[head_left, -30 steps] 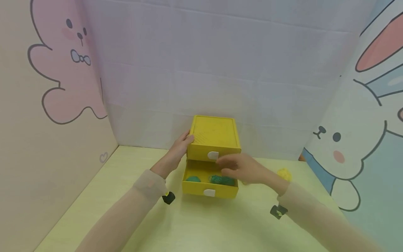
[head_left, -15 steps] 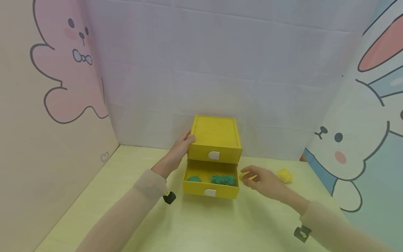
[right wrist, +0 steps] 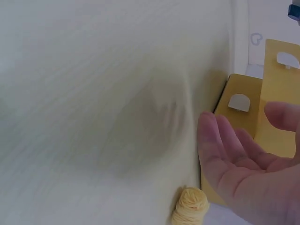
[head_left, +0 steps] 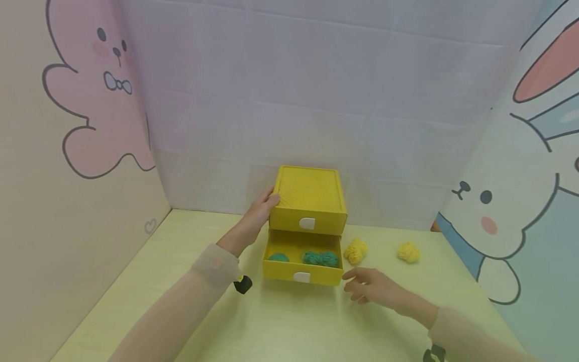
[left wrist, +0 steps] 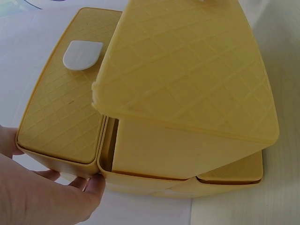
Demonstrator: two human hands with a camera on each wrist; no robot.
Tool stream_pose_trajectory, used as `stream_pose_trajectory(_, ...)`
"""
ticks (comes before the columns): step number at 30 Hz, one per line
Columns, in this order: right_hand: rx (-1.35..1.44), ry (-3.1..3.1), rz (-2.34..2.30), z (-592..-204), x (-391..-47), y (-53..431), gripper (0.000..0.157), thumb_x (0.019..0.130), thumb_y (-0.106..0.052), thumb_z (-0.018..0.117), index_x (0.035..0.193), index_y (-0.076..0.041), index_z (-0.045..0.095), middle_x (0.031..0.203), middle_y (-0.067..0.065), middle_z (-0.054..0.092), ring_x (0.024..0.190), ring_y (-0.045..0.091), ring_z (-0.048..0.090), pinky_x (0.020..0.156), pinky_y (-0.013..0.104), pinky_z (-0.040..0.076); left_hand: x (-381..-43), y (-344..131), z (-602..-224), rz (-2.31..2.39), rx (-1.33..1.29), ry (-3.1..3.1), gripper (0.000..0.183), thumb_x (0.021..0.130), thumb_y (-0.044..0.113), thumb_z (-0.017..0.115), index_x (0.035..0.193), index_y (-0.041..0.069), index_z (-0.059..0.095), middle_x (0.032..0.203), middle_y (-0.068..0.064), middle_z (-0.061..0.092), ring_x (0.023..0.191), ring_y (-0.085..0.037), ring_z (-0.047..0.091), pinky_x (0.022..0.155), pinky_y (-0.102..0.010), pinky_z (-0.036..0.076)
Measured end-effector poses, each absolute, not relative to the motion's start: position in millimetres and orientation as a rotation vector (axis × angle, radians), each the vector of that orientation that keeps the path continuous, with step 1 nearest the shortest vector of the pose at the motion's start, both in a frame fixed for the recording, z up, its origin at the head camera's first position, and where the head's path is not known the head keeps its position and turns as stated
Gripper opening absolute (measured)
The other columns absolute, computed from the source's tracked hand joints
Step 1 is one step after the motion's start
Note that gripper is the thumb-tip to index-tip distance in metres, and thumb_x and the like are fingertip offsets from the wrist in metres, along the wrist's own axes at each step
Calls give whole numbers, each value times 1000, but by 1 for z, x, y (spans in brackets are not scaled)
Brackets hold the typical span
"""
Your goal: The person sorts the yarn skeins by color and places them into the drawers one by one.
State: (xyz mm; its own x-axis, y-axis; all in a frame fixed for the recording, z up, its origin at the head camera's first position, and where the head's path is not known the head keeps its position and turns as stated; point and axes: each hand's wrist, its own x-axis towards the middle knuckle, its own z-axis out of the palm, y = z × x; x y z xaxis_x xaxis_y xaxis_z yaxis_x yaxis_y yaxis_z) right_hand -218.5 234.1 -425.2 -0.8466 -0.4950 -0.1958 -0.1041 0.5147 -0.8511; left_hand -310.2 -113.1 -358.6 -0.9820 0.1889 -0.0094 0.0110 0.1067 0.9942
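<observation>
A yellow drawer cabinet [head_left: 309, 188] stands near the back wall, its middle drawer [head_left: 285, 271] pulled out. In that drawer lie a twisted green yarn skein [head_left: 320, 259] and a rounded green thing [head_left: 278, 257], partly hidden by the drawer front. My left hand [head_left: 251, 221] holds the cabinet's upper left edge; in the left wrist view its fingertips [left wrist: 95, 183] touch the side. Just right of the drawer front, my right hand [head_left: 373, 287] hovers with loosely bent fingers and holds nothing. A yellow yarn skein [head_left: 356, 251] lies beyond it, beside the cabinet, seen also in the right wrist view.
Farther right on the pale table [head_left: 280, 327] sits a second yellow yarn bundle [head_left: 409, 252]. A white cloth wall [head_left: 316, 100] rises behind the cabinet. Printed side walls bound the table left and right; the right one carries a rabbit drawing [head_left: 502, 211].
My right hand has moved from above the open drawer, past the near yellow skein, toward me and to the right. That skein is now uncovered. My left hand has stayed on the cabinet.
</observation>
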Motion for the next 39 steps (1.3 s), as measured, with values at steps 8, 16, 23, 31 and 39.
stream_pose_trajectory(8,-460,2144,-1315,-436,-208,224,46,109,-23,56,138,13,59,120,19,73,103,36,72,93,52,61,-309,-114,-358,2011,211,2225,68,114,43,44,172,26,15,177,-5,20,163,-30,18,131,-55,18)
stream_pose_trajectory(16,-459,1943,-1424,-442,-199,210,50,113,-28,50,140,12,59,126,22,71,112,39,72,99,50,60,-312,-113,-360,2014,236,2231,66,114,42,44,172,26,17,176,-4,22,162,-30,18,130,-55,20)
stream_pose_trajectory(23,-412,1733,-1564,-444,-196,192,56,115,-33,46,144,14,53,132,28,67,116,38,71,103,49,58,-310,-113,-360,2009,235,2236,68,113,43,43,172,25,16,176,-5,21,163,-31,17,130,-57,19)
stream_pose_trajectory(31,-298,1622,-1716,-446,-195,169,69,114,-43,43,154,13,40,144,29,60,129,43,64,111,51,52,-311,-113,-360,2004,225,2242,67,114,42,43,172,25,16,176,-5,21,163,-31,18,130,-57,19)
stream_pose_trajectory(39,-272,1522,-1790,-446,-197,150,74,113,-52,41,162,4,35,150,28,56,131,43,62,113,50,51,-310,-113,-360,2010,230,2243,67,114,42,43,172,24,15,176,-6,21,162,-31,18,130,-57,19)
